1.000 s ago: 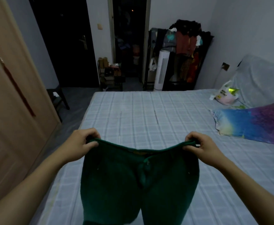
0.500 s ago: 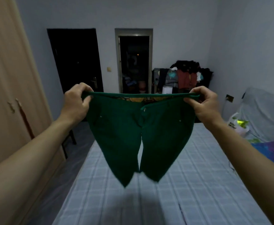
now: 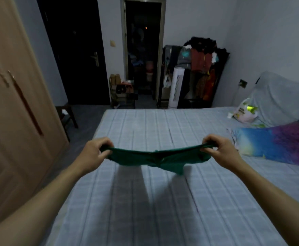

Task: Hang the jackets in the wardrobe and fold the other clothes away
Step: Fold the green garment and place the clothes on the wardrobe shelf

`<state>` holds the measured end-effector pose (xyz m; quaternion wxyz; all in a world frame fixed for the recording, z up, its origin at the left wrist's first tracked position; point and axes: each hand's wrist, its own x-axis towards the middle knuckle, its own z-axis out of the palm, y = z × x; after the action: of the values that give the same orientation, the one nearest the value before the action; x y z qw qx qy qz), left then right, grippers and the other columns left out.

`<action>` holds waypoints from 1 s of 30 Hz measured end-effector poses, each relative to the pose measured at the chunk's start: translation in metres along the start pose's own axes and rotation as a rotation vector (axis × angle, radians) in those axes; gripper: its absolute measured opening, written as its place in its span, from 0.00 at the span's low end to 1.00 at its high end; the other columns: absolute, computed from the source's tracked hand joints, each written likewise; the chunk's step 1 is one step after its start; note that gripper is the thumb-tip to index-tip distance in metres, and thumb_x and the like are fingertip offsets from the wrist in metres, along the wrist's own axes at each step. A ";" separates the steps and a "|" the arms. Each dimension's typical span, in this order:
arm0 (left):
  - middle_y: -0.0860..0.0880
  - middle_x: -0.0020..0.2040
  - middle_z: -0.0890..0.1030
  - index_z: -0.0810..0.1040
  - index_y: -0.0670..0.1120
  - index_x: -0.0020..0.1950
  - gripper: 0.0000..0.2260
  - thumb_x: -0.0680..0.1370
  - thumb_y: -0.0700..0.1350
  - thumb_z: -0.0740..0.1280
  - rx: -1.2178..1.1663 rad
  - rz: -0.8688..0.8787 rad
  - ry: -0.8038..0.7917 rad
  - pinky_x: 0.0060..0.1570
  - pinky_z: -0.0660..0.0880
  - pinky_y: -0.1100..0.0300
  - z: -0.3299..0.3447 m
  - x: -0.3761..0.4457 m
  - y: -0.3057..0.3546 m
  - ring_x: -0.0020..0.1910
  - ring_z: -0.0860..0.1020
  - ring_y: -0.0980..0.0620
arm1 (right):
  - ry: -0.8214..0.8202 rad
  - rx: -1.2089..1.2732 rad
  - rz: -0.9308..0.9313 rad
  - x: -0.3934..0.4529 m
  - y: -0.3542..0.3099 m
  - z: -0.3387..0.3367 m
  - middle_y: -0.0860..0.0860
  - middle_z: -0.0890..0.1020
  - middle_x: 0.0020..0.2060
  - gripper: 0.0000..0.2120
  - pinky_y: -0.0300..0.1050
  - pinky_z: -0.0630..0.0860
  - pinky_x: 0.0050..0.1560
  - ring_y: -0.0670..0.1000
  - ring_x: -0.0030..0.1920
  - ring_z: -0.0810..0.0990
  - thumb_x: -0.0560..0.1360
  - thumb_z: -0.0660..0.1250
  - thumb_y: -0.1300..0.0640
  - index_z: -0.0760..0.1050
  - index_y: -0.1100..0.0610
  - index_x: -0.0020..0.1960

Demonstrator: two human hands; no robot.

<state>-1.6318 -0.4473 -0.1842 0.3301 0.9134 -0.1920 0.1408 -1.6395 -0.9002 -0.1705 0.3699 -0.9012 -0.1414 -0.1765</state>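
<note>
Wardrobe (image 3: 12, 103) left of bed (image 3: 145, 201)

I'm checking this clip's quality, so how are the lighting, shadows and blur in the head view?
Head view: dim, bluish room light; the green trousers between left hand and right hand look motion-blurred, casting two dark shadows on the checked bedsheet; wide-angle lens bends the wooden wardrobe.

The shorts (image 3: 155, 159) pinched between the left hand (image 3: 93, 153) and right hand (image 3: 219, 150) are solid dark green. Under them the bed sheet (image 3: 145, 201) is pale blue-grey plaid. Off to the right of the right hand there's a pillow (image 3: 276, 144) fading blue to purple with yellow-green bits. The wardrobe (image 3: 12, 103) left of the left hand is tan.
</note>
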 end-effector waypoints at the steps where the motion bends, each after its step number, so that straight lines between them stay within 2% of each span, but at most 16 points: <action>1: 0.55 0.39 0.81 0.78 0.51 0.42 0.12 0.73 0.33 0.73 -0.009 -0.021 -0.052 0.41 0.76 0.57 0.007 -0.015 -0.006 0.40 0.79 0.57 | -0.025 0.006 0.028 -0.016 0.003 0.010 0.46 0.80 0.36 0.14 0.47 0.77 0.42 0.48 0.38 0.80 0.67 0.75 0.70 0.77 0.53 0.40; 4: 0.56 0.39 0.81 0.78 0.52 0.42 0.11 0.73 0.36 0.73 -0.035 -0.088 -0.175 0.41 0.75 0.60 0.024 -0.052 -0.018 0.40 0.79 0.59 | -0.072 -0.005 0.141 -0.058 0.012 0.035 0.48 0.80 0.33 0.14 0.37 0.73 0.39 0.43 0.36 0.78 0.66 0.76 0.70 0.77 0.52 0.38; 6: 0.56 0.39 0.81 0.77 0.53 0.42 0.11 0.73 0.37 0.73 -0.040 -0.121 -0.251 0.41 0.74 0.61 0.032 -0.070 -0.021 0.41 0.79 0.59 | -0.100 -0.008 0.210 -0.083 0.014 0.047 0.48 0.80 0.33 0.14 0.34 0.71 0.37 0.42 0.36 0.78 0.66 0.76 0.69 0.76 0.52 0.38; 9: 0.56 0.41 0.81 0.77 0.53 0.42 0.10 0.74 0.39 0.73 -0.029 -0.163 -0.381 0.42 0.74 0.62 0.040 -0.088 -0.023 0.41 0.79 0.60 | -0.161 0.002 0.273 -0.111 0.018 0.059 0.49 0.80 0.33 0.12 0.38 0.72 0.38 0.44 0.36 0.78 0.66 0.77 0.68 0.77 0.55 0.38; 12: 0.55 0.42 0.82 0.79 0.52 0.43 0.08 0.74 0.39 0.73 -0.081 -0.218 -0.502 0.44 0.76 0.62 0.047 -0.099 -0.022 0.42 0.80 0.59 | -0.265 0.012 0.332 -0.128 0.024 0.064 0.48 0.82 0.38 0.10 0.44 0.77 0.43 0.46 0.40 0.80 0.68 0.77 0.65 0.79 0.53 0.42; 15: 0.52 0.41 0.84 0.83 0.49 0.43 0.06 0.74 0.38 0.73 -0.207 -0.295 -0.605 0.43 0.77 0.62 0.054 -0.102 -0.018 0.42 0.82 0.56 | -0.333 0.025 0.401 -0.135 0.026 0.068 0.46 0.85 0.40 0.08 0.44 0.80 0.46 0.46 0.43 0.83 0.69 0.77 0.61 0.84 0.50 0.45; 18: 0.47 0.42 0.85 0.84 0.43 0.45 0.02 0.75 0.36 0.73 -0.367 -0.432 -0.640 0.43 0.78 0.59 0.059 -0.094 -0.019 0.42 0.83 0.51 | -0.389 0.074 0.505 -0.123 0.024 0.072 0.50 0.85 0.38 0.03 0.49 0.82 0.44 0.50 0.41 0.84 0.71 0.75 0.60 0.84 0.53 0.42; 20: 0.42 0.43 0.85 0.84 0.39 0.46 0.01 0.75 0.36 0.72 -0.427 -0.580 -0.542 0.43 0.79 0.54 0.063 -0.076 -0.024 0.42 0.83 0.47 | -0.361 0.085 0.578 -0.100 0.027 0.078 0.53 0.85 0.37 0.01 0.53 0.83 0.43 0.54 0.41 0.85 0.71 0.75 0.60 0.83 0.55 0.41; 23: 0.40 0.39 0.83 0.82 0.39 0.42 0.02 0.74 0.36 0.73 -0.460 -0.818 -0.109 0.38 0.78 0.55 0.072 -0.040 -0.026 0.40 0.81 0.45 | -0.115 0.144 0.680 -0.056 0.027 0.094 0.54 0.84 0.33 0.04 0.59 0.82 0.42 0.57 0.38 0.84 0.70 0.76 0.58 0.82 0.56 0.37; 25: 0.42 0.37 0.82 0.82 0.41 0.39 0.04 0.72 0.37 0.75 -0.491 -0.886 0.156 0.37 0.79 0.54 0.074 -0.025 -0.015 0.40 0.81 0.43 | 0.049 0.208 0.701 -0.035 0.015 0.105 0.53 0.83 0.31 0.06 0.59 0.82 0.42 0.56 0.37 0.84 0.68 0.76 0.56 0.81 0.56 0.35; 27: 0.44 0.36 0.84 0.83 0.43 0.37 0.04 0.70 0.38 0.76 -0.452 -0.845 0.215 0.39 0.82 0.52 0.078 -0.025 0.006 0.38 0.83 0.44 | 0.099 0.181 0.633 -0.034 -0.011 0.117 0.51 0.83 0.32 0.06 0.50 0.80 0.39 0.52 0.36 0.82 0.69 0.75 0.55 0.80 0.54 0.36; 29: 0.47 0.34 0.83 0.83 0.45 0.36 0.04 0.68 0.39 0.77 -0.398 -0.766 0.187 0.38 0.81 0.53 0.090 -0.040 0.036 0.35 0.82 0.48 | 0.068 0.194 0.541 -0.050 -0.043 0.136 0.48 0.82 0.34 0.04 0.42 0.75 0.38 0.49 0.37 0.80 0.71 0.74 0.55 0.79 0.54 0.40; 30: 0.48 0.33 0.83 0.82 0.46 0.37 0.05 0.68 0.39 0.77 -0.391 -0.723 0.162 0.37 0.80 0.55 0.098 -0.048 0.053 0.34 0.81 0.49 | 0.042 0.224 0.500 -0.062 -0.059 0.149 0.48 0.82 0.36 0.04 0.41 0.74 0.39 0.48 0.38 0.80 0.71 0.74 0.56 0.79 0.53 0.41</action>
<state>-1.6853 -0.5365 -0.2464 0.5393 0.8282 0.1445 0.0481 -1.6856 -0.7606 -0.2596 0.5020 -0.8578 0.0745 -0.0814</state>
